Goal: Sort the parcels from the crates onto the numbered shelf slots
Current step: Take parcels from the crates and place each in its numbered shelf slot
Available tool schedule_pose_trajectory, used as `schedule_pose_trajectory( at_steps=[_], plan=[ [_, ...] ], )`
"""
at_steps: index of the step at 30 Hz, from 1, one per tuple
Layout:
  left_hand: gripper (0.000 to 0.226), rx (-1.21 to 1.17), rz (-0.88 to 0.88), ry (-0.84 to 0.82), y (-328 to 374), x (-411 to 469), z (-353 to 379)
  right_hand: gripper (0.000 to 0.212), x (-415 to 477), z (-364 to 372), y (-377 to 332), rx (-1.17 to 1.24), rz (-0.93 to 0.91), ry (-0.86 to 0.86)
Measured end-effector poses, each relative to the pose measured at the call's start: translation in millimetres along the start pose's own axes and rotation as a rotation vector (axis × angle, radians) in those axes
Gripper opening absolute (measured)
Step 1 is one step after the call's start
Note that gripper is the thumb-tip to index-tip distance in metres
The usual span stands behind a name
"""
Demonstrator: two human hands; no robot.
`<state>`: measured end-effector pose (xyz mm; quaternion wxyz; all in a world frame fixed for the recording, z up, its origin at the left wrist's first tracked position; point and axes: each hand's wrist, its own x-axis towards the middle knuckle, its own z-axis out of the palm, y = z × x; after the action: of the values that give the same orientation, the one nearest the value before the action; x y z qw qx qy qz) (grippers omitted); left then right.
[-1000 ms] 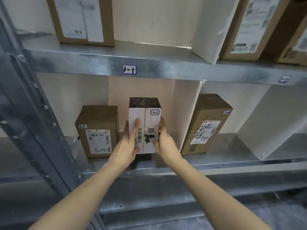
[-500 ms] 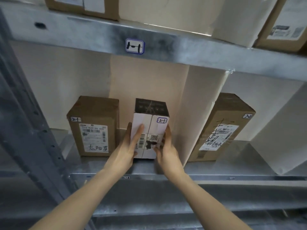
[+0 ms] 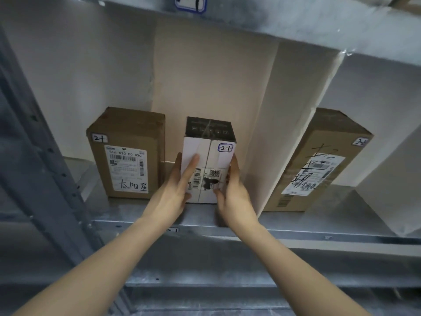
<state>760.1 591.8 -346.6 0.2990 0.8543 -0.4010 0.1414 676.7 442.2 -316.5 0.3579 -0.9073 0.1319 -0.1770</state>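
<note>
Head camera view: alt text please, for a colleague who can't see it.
The left hand and right hand hold a white parcel marked 2-1 between them, upright on the metal shelf. A brown parcel, also marked 2-1, stands to its left; beyond the cardboard divider on the right is a second brown parcel.

You can read a "2-1" sticker on the white parcel (image 3: 209, 156) and on the left brown box (image 3: 126, 133), whose label shows "516 K20-00 030" and handwritten "太阳星". The right brown box (image 3: 319, 156) carries "2-2"; its scrawled handwriting and the cut-off upper shelf tag (image 3: 191, 4) can't be read.
</note>
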Motion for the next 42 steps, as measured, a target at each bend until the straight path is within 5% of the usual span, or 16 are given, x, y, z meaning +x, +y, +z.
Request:
schedule_pose_trajectory(
  at_steps=[6,10,14,22,35,42],
  plan=[
    [0.117,0.016,-0.025,0.030,16.7,-13.6,-24.9,0.086,-25.2,-20.3,-25.6,-0.056,0.002,0.033],
    [0.087,0.049,-0.114,-0.007,36.5,-19.6,-71.1,0.078,-41.8,-45.7,-59.8,-0.127,-0.033,0.009],
    [0.060,0.118,-0.139,-0.121,63.1,-3.3,-126.5,0.063,-45.9,-84.0,-99.3,-0.226,-0.096,-0.081],
    [0.067,0.296,-0.062,-0.542,150.2,23.0,-182.0,0.063,-67.5,-156.5,-128.1,-0.426,-0.149,-0.172],
    [0.055,0.062,0.363,-0.437,478.0,102.3,-77.1,0.052,-214.5,-465.9,25.4,-0.559,0.153,0.102],
    [0.051,-0.123,0.582,-0.572,670.4,128.8,20.5,0.046,-309.7,-617.0,107.4,-0.631,0.346,0.260]
  ],
)
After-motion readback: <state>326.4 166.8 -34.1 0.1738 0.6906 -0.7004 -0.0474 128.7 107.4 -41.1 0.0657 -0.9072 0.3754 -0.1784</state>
